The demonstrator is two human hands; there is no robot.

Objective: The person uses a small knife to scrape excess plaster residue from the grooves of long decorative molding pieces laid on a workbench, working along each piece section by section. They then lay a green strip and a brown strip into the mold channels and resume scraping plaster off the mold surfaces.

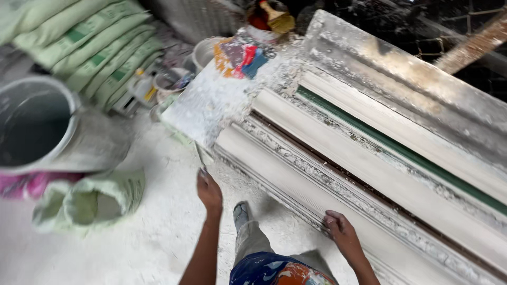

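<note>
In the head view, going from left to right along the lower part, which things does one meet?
Open pale green sack → left hand → shoe → right hand → long white moulding.

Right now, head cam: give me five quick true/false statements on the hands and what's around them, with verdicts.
1. The right hand rests on the near edge of the long white moulding. True.
2. The left hand is wrapped round the bucket. False: it is by the corner of the plaster-caked board, apparently on a thin tool that is too blurred to name; the grey bucket stands apart, far left.
3. Pale green sacks are stacked at upper left. True.
4. The floor is clean bare tile. False: the floor is covered in white powder.
5. An opened green sack lies below the bucket. True.
</note>
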